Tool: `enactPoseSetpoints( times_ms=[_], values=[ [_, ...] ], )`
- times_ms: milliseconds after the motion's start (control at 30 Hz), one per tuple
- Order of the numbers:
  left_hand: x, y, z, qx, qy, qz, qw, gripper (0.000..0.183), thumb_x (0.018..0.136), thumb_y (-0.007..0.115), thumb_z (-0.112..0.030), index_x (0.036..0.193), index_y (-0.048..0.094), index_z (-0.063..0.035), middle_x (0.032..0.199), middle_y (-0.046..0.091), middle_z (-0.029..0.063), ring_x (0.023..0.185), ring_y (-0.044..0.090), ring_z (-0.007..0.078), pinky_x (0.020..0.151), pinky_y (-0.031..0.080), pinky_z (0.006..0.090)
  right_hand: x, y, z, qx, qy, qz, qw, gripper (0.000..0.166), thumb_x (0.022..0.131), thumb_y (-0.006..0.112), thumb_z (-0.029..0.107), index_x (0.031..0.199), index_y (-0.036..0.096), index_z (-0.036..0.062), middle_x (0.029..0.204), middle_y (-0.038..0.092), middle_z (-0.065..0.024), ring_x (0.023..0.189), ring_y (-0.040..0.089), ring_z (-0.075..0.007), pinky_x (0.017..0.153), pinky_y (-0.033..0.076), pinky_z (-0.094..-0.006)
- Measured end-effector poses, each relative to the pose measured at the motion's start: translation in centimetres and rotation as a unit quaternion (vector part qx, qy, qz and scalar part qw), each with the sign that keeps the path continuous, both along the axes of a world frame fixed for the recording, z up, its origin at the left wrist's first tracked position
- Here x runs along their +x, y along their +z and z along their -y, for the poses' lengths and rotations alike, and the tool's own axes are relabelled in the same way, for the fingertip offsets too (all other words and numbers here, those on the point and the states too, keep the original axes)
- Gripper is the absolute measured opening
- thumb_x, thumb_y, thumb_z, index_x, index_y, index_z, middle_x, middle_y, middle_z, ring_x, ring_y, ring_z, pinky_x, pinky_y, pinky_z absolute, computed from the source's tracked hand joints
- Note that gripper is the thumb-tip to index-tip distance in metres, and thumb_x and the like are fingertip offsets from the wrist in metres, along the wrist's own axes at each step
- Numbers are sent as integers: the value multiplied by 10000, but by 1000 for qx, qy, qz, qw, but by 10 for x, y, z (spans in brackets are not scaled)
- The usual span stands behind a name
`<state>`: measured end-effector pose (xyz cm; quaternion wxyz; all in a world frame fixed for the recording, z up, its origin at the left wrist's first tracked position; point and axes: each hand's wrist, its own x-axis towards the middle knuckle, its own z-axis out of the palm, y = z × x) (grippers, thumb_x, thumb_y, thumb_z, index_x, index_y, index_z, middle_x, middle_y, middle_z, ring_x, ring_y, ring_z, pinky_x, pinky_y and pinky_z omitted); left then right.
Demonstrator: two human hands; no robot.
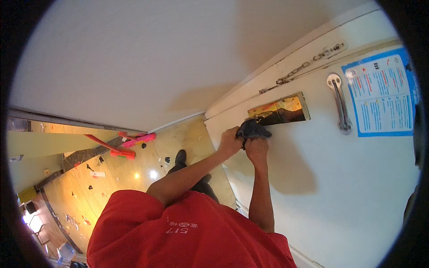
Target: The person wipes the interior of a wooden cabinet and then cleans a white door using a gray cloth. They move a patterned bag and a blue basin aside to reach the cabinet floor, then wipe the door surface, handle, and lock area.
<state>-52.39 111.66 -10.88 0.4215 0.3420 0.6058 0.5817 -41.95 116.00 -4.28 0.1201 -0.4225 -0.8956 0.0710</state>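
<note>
Both of my hands grip a dark cloth (253, 129) in front of a white door (335, 174). My left hand (231, 143) pinches the cloth's left side, and my right hand (256, 150) holds it from below, close beside the left. The cloth bunches at the lower left end of a shiny brass lock plate (285, 109) on the door. Part of a brass lever handle (263, 115) shows above it; whether the cloth wraps the lever is hidden.
A metal pull handle (340, 104), a blue-bordered printed notice (380, 95) and a door chain (301, 68) are on the right. A white wall (134, 60) rises ahead. Red (122, 154) and pink brush heads (140, 139) lie at left on a floor (127, 187) strewn with scraps.
</note>
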Motion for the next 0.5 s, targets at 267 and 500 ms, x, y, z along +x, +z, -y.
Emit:
enactPoseSetpoints(
  times_ms=[267,500],
  values=[
    [-2,10,3,-27,30,13,999,203,746,531,-8,915,634,32,784,627,264,763,633,416,673,498,423,-6,4,5,-30,24,-57,998,224,865,511,145,1014,618,16,977,615,-238,893,563,-446,784,447,-504],
    [-6,10,11,3,17,-48,999,186,778,631,-78,915,632,49,740,653,212,684,666,238,624,505,374,9,-17,8,42,31,-27,998,284,814,590,145,1078,605,40,1038,620,-201,937,594,-402,827,491,-456]
  ],
)
